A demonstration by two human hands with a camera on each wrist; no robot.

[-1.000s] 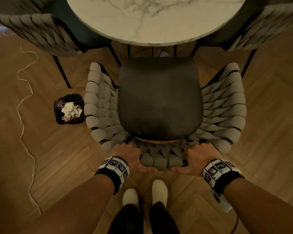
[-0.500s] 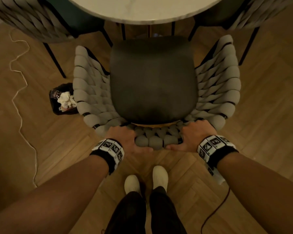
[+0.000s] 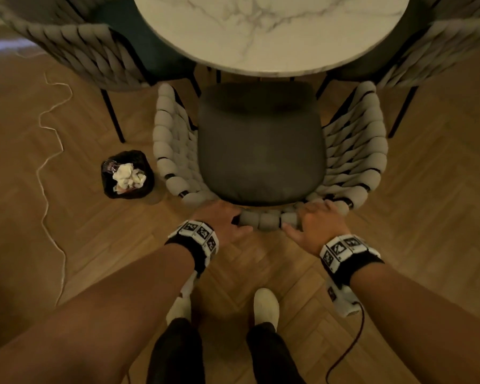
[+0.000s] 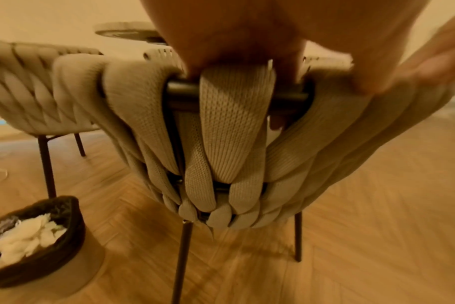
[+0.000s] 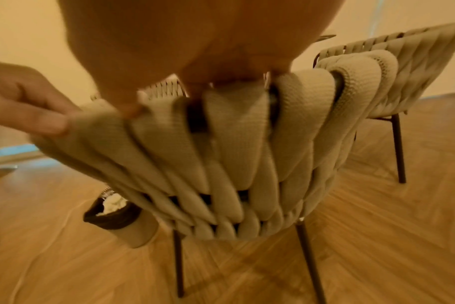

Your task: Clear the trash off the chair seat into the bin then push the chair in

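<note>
The chair has a dark seat (image 3: 261,145) with nothing lying on it, and a beige woven backrest (image 3: 266,218). My left hand (image 3: 223,217) grips the backrest's top rail left of centre, and in the left wrist view its fingers (image 4: 286,67) curl over the black rail. My right hand (image 3: 316,214) holds the same rail right of centre, fingers over the top, thumb below. The seat's front edge sits just at the table's rim. A small black-lined bin (image 3: 128,174) holding crumpled white paper (image 3: 128,176) stands on the floor by the chair's left rear corner.
A round marble table (image 3: 261,31) stands ahead, with a woven chair at its left (image 3: 75,48) and another at its right (image 3: 441,42). A white cord (image 3: 47,162) snakes over the wooden floor at the left. My feet (image 3: 266,306) stand behind the chair.
The chair has slid forward towards the table with both hands on its backrest. My arms have stretched out, and my feet now stand farther apart.
</note>
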